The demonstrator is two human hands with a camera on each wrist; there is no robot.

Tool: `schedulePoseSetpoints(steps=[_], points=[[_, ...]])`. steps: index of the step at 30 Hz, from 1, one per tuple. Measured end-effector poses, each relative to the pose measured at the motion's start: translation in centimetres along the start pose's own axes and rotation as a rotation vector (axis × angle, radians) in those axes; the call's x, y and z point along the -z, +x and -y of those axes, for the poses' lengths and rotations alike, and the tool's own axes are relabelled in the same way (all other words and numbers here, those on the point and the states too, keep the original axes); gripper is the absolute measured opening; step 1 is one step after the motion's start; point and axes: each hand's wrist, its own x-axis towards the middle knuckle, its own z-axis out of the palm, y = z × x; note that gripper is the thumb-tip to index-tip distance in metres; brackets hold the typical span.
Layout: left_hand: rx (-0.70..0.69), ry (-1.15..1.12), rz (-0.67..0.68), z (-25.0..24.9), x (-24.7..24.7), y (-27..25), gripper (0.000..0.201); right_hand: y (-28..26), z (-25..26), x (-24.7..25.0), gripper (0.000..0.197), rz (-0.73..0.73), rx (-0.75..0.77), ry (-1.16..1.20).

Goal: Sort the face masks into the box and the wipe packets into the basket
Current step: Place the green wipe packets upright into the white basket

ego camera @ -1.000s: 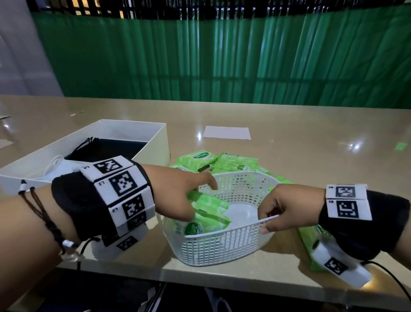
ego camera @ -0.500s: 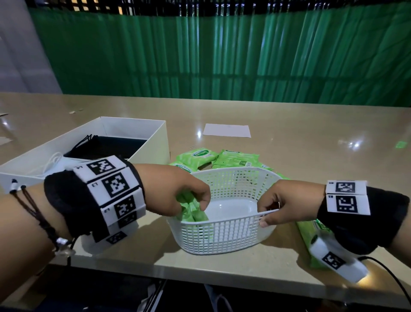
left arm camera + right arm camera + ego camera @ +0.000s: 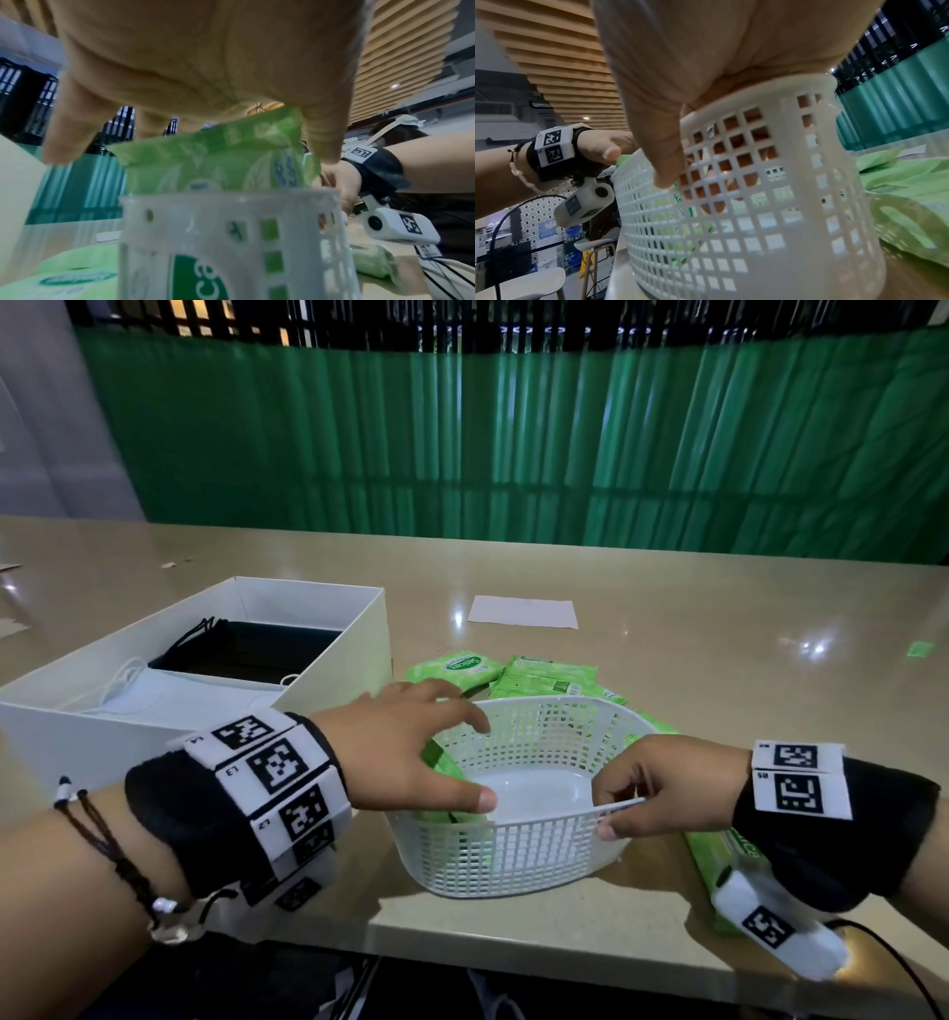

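White and lattice-walled, the oval plastic basket (image 3: 513,855) is sitting near the front edge of the beige table (image 3: 719,660). Green wipe packets inside the basket (image 3: 441,765) are standing on edge against its left wall, one of them poking above the rim in the left wrist view (image 3: 213,158). Over that side of the basket the left hand (image 3: 405,752) is hovering with fingers spread and relaxed, gripping nothing. At the basket's right end the right hand (image 3: 662,785) is pinching the rim, thumb outside the lattice and fingers inside. More green wipe packets (image 3: 539,675) are lying flat on the table just behind the basket, and another green packet (image 3: 719,855) is lying just right of it, under the right wrist. Left of the basket an open white rectangular cardboard box (image 3: 359,649) is holding black face masks (image 3: 246,649) at its far end and white face masks (image 3: 164,690) nearer. Well behind the basket a white sheet of paper (image 3: 524,611) is lying flat.
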Motion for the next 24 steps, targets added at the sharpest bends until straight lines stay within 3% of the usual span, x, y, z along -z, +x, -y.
schedulePoseSetpoints(steps=[2, 6, 11, 15, 20, 24], points=[[0.077, -0.059, 0.022, 0.5, 0.3, -0.4, 0.086, 0.1, 0.0, 0.1, 0.025, 0.008, -0.003, 0.001], [0.138, -0.017, -0.001, 0.3, 0.4, -0.5, 0.059, 0.2, 0.0, 0.2, 0.025, 0.015, 0.006, 0.004], [0.104, 0.128, 0.111, -0.2, 0.1, -0.2, 0.061, 0.1, 0.0, 0.0, 0.023, 0.000, 0.000, -0.012], [-0.022, 0.222, 0.124, -0.8, 0.5, -0.1, 0.071, 0.0, 0.2, -0.1, 0.024, -0.006, -0.003, -0.028], [-0.087, 0.236, 0.122, -0.8, 1.9, 0.1, 0.052, -0.3, 0.2, -0.1, 0.025, 0.003, -0.009, -0.033], [-0.097, 0.280, 0.198, -0.4, 2.7, 0.2, 0.057, -0.3, 0.1, 0.0, 0.022, 0.011, -0.027, -0.037]])
